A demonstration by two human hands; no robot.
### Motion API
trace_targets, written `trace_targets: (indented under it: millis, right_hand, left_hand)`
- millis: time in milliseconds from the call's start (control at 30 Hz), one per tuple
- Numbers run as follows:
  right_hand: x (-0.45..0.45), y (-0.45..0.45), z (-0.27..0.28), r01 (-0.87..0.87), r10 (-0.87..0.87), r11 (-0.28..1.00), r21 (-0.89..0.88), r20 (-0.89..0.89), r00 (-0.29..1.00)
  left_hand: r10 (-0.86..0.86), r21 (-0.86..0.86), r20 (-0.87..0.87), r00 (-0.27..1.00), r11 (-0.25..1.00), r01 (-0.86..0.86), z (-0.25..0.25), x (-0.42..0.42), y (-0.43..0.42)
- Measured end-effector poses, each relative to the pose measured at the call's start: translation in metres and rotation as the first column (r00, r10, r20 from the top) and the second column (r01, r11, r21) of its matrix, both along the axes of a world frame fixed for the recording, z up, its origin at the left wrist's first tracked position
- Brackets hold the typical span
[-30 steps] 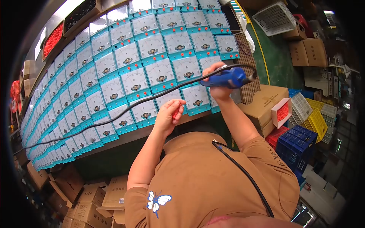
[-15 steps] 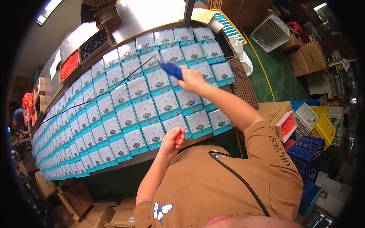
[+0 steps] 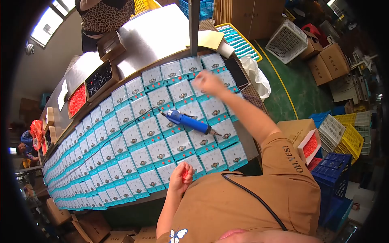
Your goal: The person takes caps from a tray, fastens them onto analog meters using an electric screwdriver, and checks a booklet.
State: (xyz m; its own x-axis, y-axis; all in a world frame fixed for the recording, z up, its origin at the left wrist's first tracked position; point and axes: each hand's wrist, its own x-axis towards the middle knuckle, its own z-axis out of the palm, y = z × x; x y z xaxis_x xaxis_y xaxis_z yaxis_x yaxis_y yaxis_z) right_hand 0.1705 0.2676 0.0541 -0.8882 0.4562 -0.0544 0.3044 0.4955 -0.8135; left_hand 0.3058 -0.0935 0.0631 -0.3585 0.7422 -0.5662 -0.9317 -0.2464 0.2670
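Note:
Rows of white-faced meters on teal bases cover the near table, many with small red knobs along the lower edge. Across them lies a blue electric screwdriver, its tip pointing right, its black cord running left. My left hand is curled around small red caps at the table's front edge. Over the upper right rows is my right hand, blurred by motion, away from the screwdriver; whether its fingers hold anything cannot be made out.
Boxes of red caps and black caps stand behind the meters. A person in a leopard-print top is across the table. A metal post rises at the back. Crates and cartons stand at right.
My right hand has let go of the blue screwdriver, which now lies on the meters, and is at the upper rows. The view has shifted, showing more of the table's far side.

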Motion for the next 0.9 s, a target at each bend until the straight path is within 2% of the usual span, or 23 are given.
trace_targets:
  millis: [33,67,100,133,167,200,267,367,467,500,633,733,800,900]
  right_hand:
    - [-0.023,0.056,-0.028,0.134,-0.150,0.987,-0.085,-0.234,0.961]
    - [-0.032,0.096,-0.022,0.293,-0.347,0.926,-0.237,-0.234,0.908]
    - [-0.043,0.136,-0.035,0.410,-0.438,0.896,-0.172,-0.186,0.879]
    - [-0.063,0.189,-0.088,0.512,-0.509,0.858,-0.035,-0.183,0.841]
    - [-0.069,0.207,-0.088,0.497,-0.499,0.866,-0.051,-0.041,0.866]
    - [-0.076,0.213,-0.089,0.532,-0.532,0.847,0.014,0.007,0.847]
    - [-0.089,0.189,-0.060,0.640,-0.645,0.747,0.180,-0.038,0.763]
    - [-0.119,0.192,-0.059,0.593,-0.601,0.797,0.112,0.245,0.761]
    - [-0.143,0.198,-0.076,0.712,-0.678,0.695,-0.093,0.242,0.694]
    - [-0.145,0.189,-0.065,0.763,-0.729,0.633,-0.129,0.233,0.644]
    - [-0.159,0.173,-0.037,0.738,-0.738,0.590,-0.327,0.153,0.657]
    - [-0.169,0.174,-0.028,0.526,-0.684,0.461,-0.715,0.091,0.723]
    - [-0.167,0.181,-0.024,0.411,-0.650,0.557,-0.722,-0.070,0.757]
    - [-0.145,0.189,0.002,0.318,-0.611,0.700,-0.640,-0.305,0.731]
  left_hand:
    - [0.026,-0.019,-0.008,1.000,0.999,-0.026,-0.004,-0.002,0.000]
    - [0.039,-0.018,0.004,0.999,0.999,-0.039,-0.005,-0.005,0.001]
    - [0.051,-0.018,0.017,0.999,0.999,-0.051,-0.004,-0.009,0.003]
    - [0.064,-0.018,0.029,0.998,0.998,-0.064,-0.004,-0.011,0.005]
    - [0.077,-0.043,0.049,0.996,0.996,-0.075,-0.004,-0.014,0.007]
    - [0.078,-0.051,0.048,0.996,0.996,-0.075,-0.004,-0.018,0.010]
    - [0.082,-0.070,0.049,0.995,0.994,-0.078,-0.002,-0.024,0.015]
    - [0.092,-0.071,0.038,0.995,0.993,-0.089,-0.001,-0.032,0.019]
    - [0.098,-0.092,0.028,0.995,0.991,-0.095,0.004,-0.040,0.025]
    - [0.102,-0.102,0.026,0.994,0.990,-0.099,0.005,-0.041,0.026]
    - [0.097,-0.095,0.021,0.995,0.991,-0.095,0.005,-0.044,0.028]
    - [0.074,-0.102,0.012,0.997,0.992,-0.072,0.007,-0.045,0.030]
    - [0.070,-0.133,-0.003,0.998,0.989,-0.069,0.013,-0.045,0.031]
    - [0.082,-0.078,-0.041,0.996,0.993,-0.085,0.016,-0.045,0.025]
